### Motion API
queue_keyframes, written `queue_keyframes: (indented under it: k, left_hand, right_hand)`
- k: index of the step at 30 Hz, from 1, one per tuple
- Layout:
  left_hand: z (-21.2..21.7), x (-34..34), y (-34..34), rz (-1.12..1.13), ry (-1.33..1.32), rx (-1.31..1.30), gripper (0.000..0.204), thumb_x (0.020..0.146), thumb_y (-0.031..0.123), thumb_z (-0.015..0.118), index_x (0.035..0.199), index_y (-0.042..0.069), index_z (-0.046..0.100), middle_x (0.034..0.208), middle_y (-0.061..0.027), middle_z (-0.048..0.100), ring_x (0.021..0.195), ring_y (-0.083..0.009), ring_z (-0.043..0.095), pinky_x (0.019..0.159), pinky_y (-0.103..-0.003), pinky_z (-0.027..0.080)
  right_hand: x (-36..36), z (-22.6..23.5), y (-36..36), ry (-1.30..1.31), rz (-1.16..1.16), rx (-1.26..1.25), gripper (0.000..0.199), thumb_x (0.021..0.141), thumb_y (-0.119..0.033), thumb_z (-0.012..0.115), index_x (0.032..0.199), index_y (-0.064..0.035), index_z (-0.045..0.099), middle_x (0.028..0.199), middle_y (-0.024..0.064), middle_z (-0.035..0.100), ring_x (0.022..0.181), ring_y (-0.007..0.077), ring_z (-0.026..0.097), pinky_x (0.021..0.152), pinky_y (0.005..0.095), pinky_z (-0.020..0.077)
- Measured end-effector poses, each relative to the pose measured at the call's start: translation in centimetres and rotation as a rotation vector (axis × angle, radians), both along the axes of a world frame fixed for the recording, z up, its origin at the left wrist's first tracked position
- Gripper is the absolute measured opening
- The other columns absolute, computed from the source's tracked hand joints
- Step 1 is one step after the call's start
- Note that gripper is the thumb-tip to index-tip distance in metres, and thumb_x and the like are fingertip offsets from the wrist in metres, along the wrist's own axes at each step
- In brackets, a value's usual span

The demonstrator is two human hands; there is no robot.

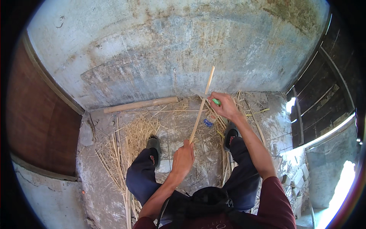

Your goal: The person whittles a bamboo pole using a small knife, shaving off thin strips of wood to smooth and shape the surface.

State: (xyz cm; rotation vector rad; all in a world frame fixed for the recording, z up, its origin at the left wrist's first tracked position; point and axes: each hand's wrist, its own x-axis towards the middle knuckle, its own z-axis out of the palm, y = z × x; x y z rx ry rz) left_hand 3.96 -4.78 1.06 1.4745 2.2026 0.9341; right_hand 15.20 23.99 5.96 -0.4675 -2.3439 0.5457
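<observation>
My left hand (183, 161) is closed round the near end of a long, pale strip that looks like split bamboo (198, 121). The strip slants up and away from me, its far end standing out before the wall. In my right hand (225, 105), closed, is a knife with a green handle (216, 102). Its thin grey blade (198, 93) lies across the strip, past the middle toward the far end. Whether the edge bites into the strip cannot be made out.
Shavings (139, 131) and loose strips litter the floor round my shoes (153, 149). A thick bamboo pole (141, 104) lies along the base of the stained wall (152, 49). A blue wrapper (207, 122) lies between my feet. At left stands a brown door panel (45, 114); dark boards (324, 87) are at right.
</observation>
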Motion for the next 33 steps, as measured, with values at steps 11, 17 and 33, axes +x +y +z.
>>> queue_keyframes:
  k: [11, 17, 33]
  left_hand:
    - [-0.5, 0.2, -0.7, -0.016, 0.005, 0.015, 0.022, 0.113, 0.018, 0.052, 0.106, -0.002, 0.050, 0.070, -0.0302, 0.065, 0.066, -0.0545, 0.067, 0.060, -0.064, 0.052]
    - [-0.5, 0.4, -1.0, -0.029, 0.020, -0.008, 0.021, 0.112, 0.017, 0.053, 0.106, -0.003, 0.051, 0.065, -0.0296, 0.063, 0.063, -0.0537, 0.066, 0.058, -0.063, 0.052]
    - [-1.4, 0.9, -3.3, -0.079, 0.019, -0.111, 0.023, 0.114, 0.022, 0.052, 0.108, -0.001, 0.049, 0.072, -0.0295, 0.068, 0.067, -0.0531, 0.069, 0.060, -0.063, 0.055]
  right_hand:
    - [0.5, -0.5, -0.9, -0.024, 0.052, -0.080, 0.009, 0.094, -0.010, 0.070, 0.102, -0.0062, 0.072, 0.093, 0.0190, 0.076, 0.084, 0.0402, 0.075, 0.075, 0.0469, 0.0579]
    - [1.3, -0.1, 1.8, -0.007, 0.018, -0.061, 0.011, 0.093, -0.011, 0.070, 0.103, -0.0050, 0.071, 0.094, 0.0200, 0.076, 0.085, 0.0410, 0.075, 0.077, 0.0477, 0.0578]
    - [3.3, -1.0, 4.3, -0.014, -0.125, -0.080, 0.012, 0.095, -0.015, 0.069, 0.101, -0.0047, 0.070, 0.086, 0.0224, 0.071, 0.079, 0.0430, 0.071, 0.072, 0.0462, 0.0537]
